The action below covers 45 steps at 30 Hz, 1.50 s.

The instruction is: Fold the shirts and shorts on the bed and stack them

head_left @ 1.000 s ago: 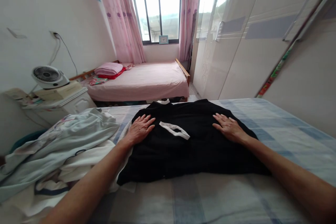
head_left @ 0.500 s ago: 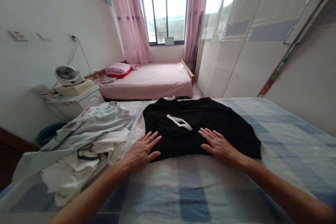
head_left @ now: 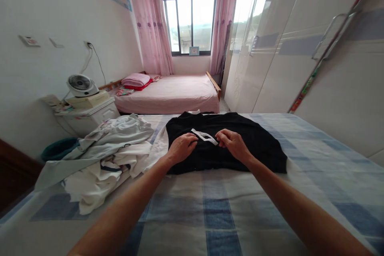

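Note:
A black garment [head_left: 258, 142] lies spread flat on the blue-and-white checked bed [head_left: 216, 208] in front of me. A white strip [head_left: 205, 136] lies across its middle. My left hand [head_left: 181, 147] rests on the black cloth with its fingers curled, the fingertips at the left end of the white strip. My right hand [head_left: 232, 142] is also curled, its fingertips pinched at the strip's right end. Both forearms reach forward over the bed from the lower edge.
A heap of pale and white clothes [head_left: 102, 156] lies on the bed to my left. Behind it a white cabinet [head_left: 90, 116] carries a small fan [head_left: 80, 85]. A pink bed [head_left: 171, 94] stands under the window; wardrobe doors [head_left: 285, 56] line the right.
Both hands moved from lying flat and apart on the black garment to its middle, fingers now curled at the white strip. The view backed away and the garment looks smoother.

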Motion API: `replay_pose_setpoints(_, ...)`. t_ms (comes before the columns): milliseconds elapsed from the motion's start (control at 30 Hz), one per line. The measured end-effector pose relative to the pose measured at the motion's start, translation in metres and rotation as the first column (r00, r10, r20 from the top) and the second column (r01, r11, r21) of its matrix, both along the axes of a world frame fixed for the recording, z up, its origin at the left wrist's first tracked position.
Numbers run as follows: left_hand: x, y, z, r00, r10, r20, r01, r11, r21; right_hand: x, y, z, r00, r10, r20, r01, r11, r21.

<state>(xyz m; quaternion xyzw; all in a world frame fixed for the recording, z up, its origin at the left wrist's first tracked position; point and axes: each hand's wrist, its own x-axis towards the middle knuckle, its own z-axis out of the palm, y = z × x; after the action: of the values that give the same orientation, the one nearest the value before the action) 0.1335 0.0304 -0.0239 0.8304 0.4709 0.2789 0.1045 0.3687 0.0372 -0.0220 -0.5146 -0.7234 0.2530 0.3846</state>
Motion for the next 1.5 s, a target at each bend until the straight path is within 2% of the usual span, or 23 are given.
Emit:
replay_pose_setpoints(67, -0.001, 0.013, -0.014, 0.99, 0.139, -0.024, -0.138, 0.99, 0.025, -0.004, 0.013, -0.016, 0.994, -0.083, -0.068, 0.082, 0.996, -0.031)
replay_pose_setpoints(167, -0.011, 0.024, -0.034, 0.937, 0.339, -0.082, -0.331, 0.938, 0.103, 0.002, 0.027, -0.038, 0.98, -0.182, -0.078, 0.176, 0.981, -0.079)
replay_pose_setpoints(267, -0.017, 0.025, -0.044, 0.925, 0.36, -0.117, -0.345, 0.929, 0.131, 0.008, 0.027, -0.044, 0.989, -0.144, -0.04, 0.14, 0.986, -0.085)
replay_pose_setpoints(367, -0.018, 0.024, -0.042, 0.939, 0.321, -0.12, -0.312, 0.946, 0.091, 0.007, 0.022, -0.039, 0.995, -0.091, 0.032, 0.093, 0.994, -0.062)
replay_pose_setpoints(433, -0.017, 0.028, -0.036, 0.939, 0.331, -0.091, -0.332, 0.943, 0.003, 0.004, 0.019, -0.037, 0.993, -0.077, 0.087, 0.081, 0.996, -0.045)
replay_pose_setpoints(533, -0.014, 0.04, -0.026, 0.936, 0.347, -0.06, -0.352, 0.924, -0.149, 0.001, 0.019, -0.038, 0.985, -0.074, 0.159, 0.081, 0.996, -0.04)
replay_pose_setpoints(633, -0.009, 0.057, -0.02, 0.931, 0.363, -0.039, -0.362, 0.908, -0.212, 0.0, 0.02, -0.041, 0.977, -0.076, 0.198, 0.087, 0.995, -0.047)
replay_pose_setpoints(833, -0.002, 0.08, -0.022, 0.895, 0.44, 0.071, -0.389, 0.848, -0.36, -0.001, 0.02, -0.046, 0.963, -0.089, 0.253, 0.097, 0.995, -0.019)
replay_pose_setpoints(933, -0.002, 0.081, -0.019, 0.884, 0.432, 0.178, -0.322, 0.84, -0.436, -0.001, 0.021, -0.047, 0.961, -0.106, 0.254, 0.114, 0.993, -0.014)
replay_pose_setpoints(1033, -0.005, 0.073, -0.009, 0.885, 0.378, 0.271, -0.221, 0.854, -0.471, -0.002, 0.022, -0.047, 0.963, -0.103, 0.249, 0.114, 0.993, -0.027)
replay_pose_setpoints(1133, -0.013, 0.058, 0.002, 0.869, 0.253, 0.424, -0.014, 0.871, -0.491, -0.001, 0.022, -0.048, 0.97, -0.097, 0.221, 0.107, 0.994, -0.034)
replay_pose_setpoints(1200, -0.018, 0.047, 0.006, 0.823, 0.165, 0.543, 0.149, 0.86, -0.488, 0.0, 0.022, -0.049, 0.979, -0.092, 0.183, 0.097, 0.995, -0.018)
replay_pose_setpoints(1267, -0.023, 0.036, 0.006, 0.8, 0.112, 0.589, 0.238, 0.842, -0.483, 0.001, 0.021, -0.051, 0.988, -0.064, 0.139, 0.064, 0.998, 0.006)
replay_pose_setpoints(1367, -0.027, 0.023, 0.001, 0.83, 0.057, 0.554, 0.246, 0.855, -0.457, 0.0, 0.019, -0.053, 0.997, -0.006, 0.081, 0.002, 0.999, 0.045)
replay_pose_setpoints(1500, -0.03, 0.015, -0.01, 0.858, -0.027, 0.513, 0.22, 0.921, -0.32, -0.002, 0.016, -0.054, 0.998, 0.014, 0.054, -0.02, 0.994, 0.105)
